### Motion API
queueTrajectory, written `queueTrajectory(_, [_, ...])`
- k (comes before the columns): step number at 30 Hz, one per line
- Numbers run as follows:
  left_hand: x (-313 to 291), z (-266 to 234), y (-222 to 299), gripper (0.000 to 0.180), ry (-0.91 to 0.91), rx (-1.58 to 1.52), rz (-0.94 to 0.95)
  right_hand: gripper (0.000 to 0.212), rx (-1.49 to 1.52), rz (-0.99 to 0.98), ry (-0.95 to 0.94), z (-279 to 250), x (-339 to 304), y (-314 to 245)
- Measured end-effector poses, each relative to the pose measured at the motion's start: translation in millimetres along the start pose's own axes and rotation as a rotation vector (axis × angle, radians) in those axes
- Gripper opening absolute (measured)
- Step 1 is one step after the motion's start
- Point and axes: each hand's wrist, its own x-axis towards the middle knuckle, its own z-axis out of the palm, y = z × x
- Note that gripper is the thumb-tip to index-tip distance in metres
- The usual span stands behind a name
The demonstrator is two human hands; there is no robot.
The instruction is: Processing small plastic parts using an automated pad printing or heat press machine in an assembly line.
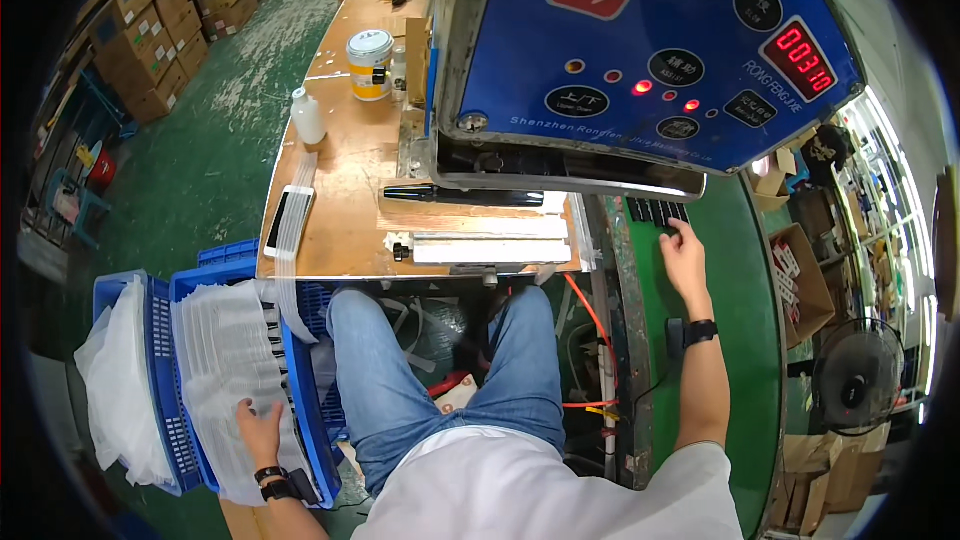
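My left hand [262,432] rests on a stack of thin white foam sheets [222,345] in a blue crate [183,290] at the lower left. Its fingers are spread, with nothing seen between them. Dark pieces show along the sheets' right edge. My right hand [686,258] reaches over the green belt [665,340], its fingertips beside a row of small black pieces [652,211]. Thumb and forefinger look slightly apart; whether they touch the last piece is hard to see. In front of me, a glossy black tube [465,196] lies across the machine's fixture, untouched.
The blue machine head [610,50] overhangs the wooden table [345,160]. On the table are a white bottle [308,118], a yellow-and-white can [370,70] and a white phone [290,223]. Another blue crate [158,380] holds white plastic bags. A fan [856,380] stands right.
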Motion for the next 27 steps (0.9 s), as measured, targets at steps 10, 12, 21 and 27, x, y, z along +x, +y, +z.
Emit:
queueTrajectory(10, [4, 47, -22, 0.018, -0.016, 0.148, 0.096, 0.027, 0.314, -0.441, 0.062, 1, -50, -153])
queueTrajectory(12, [9, 49, -22, 0.015, -0.015, 0.228, 0.15, 0.024, 0.397, -0.53, 0.083, 11, -57, -176])
queueTrajectory(21, [0, 40, -16, 0.02, -0.075, 0.144, 0.134, 0.025, 1.093, -0.299, -0.151, 63, -20, -211])
queueTrajectory(27, [11, 44, -10, 0.024, -0.102, 0.122, 0.104, 0.023, 0.982, -0.293, -0.323, 54, 0, -219])
